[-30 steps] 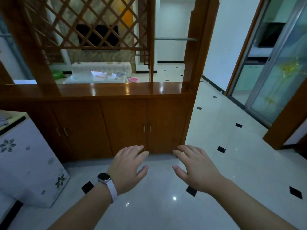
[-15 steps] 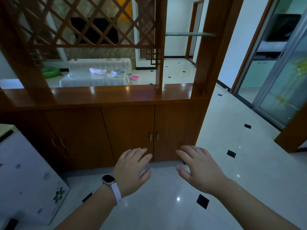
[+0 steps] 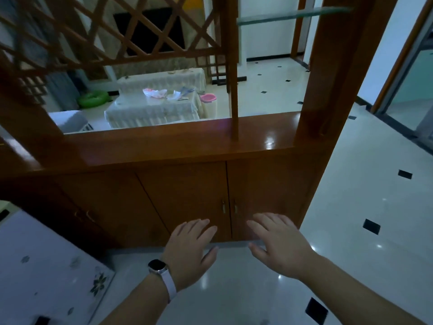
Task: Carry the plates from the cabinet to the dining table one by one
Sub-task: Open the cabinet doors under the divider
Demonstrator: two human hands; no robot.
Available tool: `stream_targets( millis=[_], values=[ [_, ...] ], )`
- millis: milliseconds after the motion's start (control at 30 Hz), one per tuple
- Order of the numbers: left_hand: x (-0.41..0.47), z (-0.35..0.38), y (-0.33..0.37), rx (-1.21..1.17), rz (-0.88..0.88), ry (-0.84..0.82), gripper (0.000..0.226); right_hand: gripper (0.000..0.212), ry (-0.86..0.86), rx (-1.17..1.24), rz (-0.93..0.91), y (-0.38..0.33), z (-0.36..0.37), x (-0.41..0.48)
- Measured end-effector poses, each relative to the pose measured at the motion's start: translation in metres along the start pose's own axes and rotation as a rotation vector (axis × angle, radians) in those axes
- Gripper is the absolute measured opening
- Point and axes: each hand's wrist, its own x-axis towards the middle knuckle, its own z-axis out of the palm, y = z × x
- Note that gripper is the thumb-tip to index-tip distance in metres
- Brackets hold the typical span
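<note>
A low wooden cabinet (image 3: 187,195) stands straight ahead with its doors closed; two small metal handles (image 3: 229,206) sit side by side at the centre seam. No plates are visible. My left hand (image 3: 189,249), with a watch on the wrist, reaches forward, empty and with fingers spread, just below and left of the handles. My right hand (image 3: 278,245) is also empty and spread, just right of the handles. Neither hand touches the doors.
A table edge with a white flowered cloth (image 3: 46,266) juts in at the lower left. Above the cabinet rises a wooden lattice screen (image 3: 117,31) and a thick post (image 3: 332,66). Glossy tiled floor (image 3: 363,207) runs along the right side toward a glass door.
The view has moved closer to the cabinet, which now looms larger. Both hands have stayed open and extended, now nearer the centre door handles.
</note>
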Motion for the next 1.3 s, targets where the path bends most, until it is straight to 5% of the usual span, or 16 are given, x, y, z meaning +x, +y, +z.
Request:
stream_targets(
  millis=[267,600,967,1300],
  values=[
    [0.089,0.041,0.006,-0.089,-0.074,-0.049,0.044,0.051,-0.024,0.038,-0.055,0.086,0.028,0.067],
    [0.128,0.106,-0.029,-0.416,-0.383,-0.169,0.042,0.057,-0.148,0.157,0.033,0.114,0.083,0.125],
    [0.18,0.235,-0.083,-1.105,-0.94,-0.269,0.017,0.047,-0.419,0.734,0.597,0.129,0.183,0.185],
    [0.205,0.354,-0.118,-1.204,-1.231,-0.391,0.011,0.036,-0.44,0.889,0.97,0.141,0.294,0.243]
  ],
)
